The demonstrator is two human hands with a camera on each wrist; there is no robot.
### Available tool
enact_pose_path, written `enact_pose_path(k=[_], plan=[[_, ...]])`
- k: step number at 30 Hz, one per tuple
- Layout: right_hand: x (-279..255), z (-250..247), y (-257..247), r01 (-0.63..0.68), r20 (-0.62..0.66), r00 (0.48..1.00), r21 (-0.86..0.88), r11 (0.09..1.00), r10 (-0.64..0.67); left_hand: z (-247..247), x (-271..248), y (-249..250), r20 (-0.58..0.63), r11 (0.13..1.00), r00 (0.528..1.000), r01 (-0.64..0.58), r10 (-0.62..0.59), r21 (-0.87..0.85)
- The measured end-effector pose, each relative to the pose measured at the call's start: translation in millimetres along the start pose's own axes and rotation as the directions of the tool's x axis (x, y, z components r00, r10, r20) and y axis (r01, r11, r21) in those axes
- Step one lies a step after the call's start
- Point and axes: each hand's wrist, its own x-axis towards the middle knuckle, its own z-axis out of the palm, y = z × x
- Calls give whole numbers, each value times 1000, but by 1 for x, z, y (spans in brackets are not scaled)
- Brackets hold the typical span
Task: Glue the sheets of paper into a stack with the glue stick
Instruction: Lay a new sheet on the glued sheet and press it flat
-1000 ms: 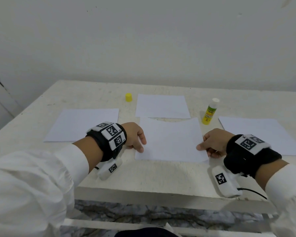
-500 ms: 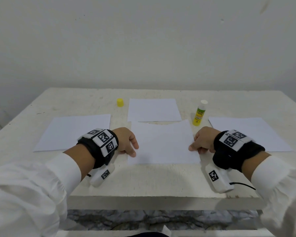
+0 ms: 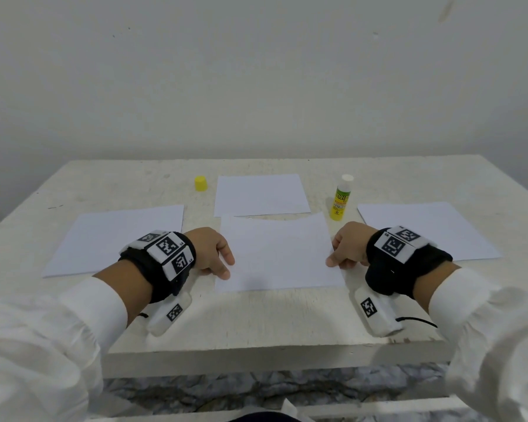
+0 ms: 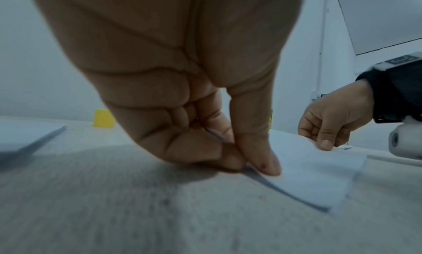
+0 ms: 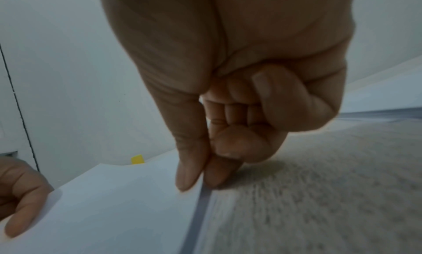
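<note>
A white sheet of paper point(image 3: 276, 254) lies at the middle of the table, held by its two side edges. My left hand point(image 3: 214, 254) pinches its left edge point(image 4: 255, 169) between thumb and forefinger. My right hand point(image 3: 346, 248) pinches the right edge point(image 5: 200, 187) the same way. The sheet point(image 5: 109, 209) is slightly lifted off the table. Its far edge overlaps another sheet point(image 3: 261, 194) behind it. The uncapped glue stick point(image 3: 340, 197) stands upright at the right of that sheet. Its yellow cap point(image 3: 201, 183) stands at the left.
One more sheet point(image 3: 116, 239) lies at the left of the table point(image 3: 256, 324) and another sheet point(image 3: 427, 229) at the right. A plain wall rises behind the table. The table's front edge is close below my wrists.
The view has tilted and shifted so the table sits lower in the picture. Both hands keep their pinch on the middle sheet's side edges in about the same place.
</note>
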Motion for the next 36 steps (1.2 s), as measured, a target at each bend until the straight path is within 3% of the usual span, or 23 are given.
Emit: enact_pose_path(k=[8,12,15,17,22,28,31,36], plan=[[6,5,1,-9,-32,999,13,1000,9,1,0,1,-4,1000,1000,3,-3,8],[2,6,-4,-32,-62,998,-102,994,26,2,1,1,-20,1000,1000,1,-1,21],[-2,4,-9,-67,-95,994,-119,991,56,1,2,2,-29,981,999,31,-26,192],[-5,4,-17,-20,-61,998,-169,985,9,-1,4,4,-33,926,998,69,-61,371],[15,20,-71,164,39,986,-415,895,-163,-7,8,7,-11,778,997,68,-78,625],[37,58,-129,338,128,940,-459,822,-315,-5,9,4,32,732,999,-1,-28,681],[37,56,-119,362,144,931,-460,811,-334,-5,10,1,35,747,999,0,-32,665],[28,25,-68,314,184,949,-475,822,-256,-4,12,-2,47,749,998,-8,-31,663]])
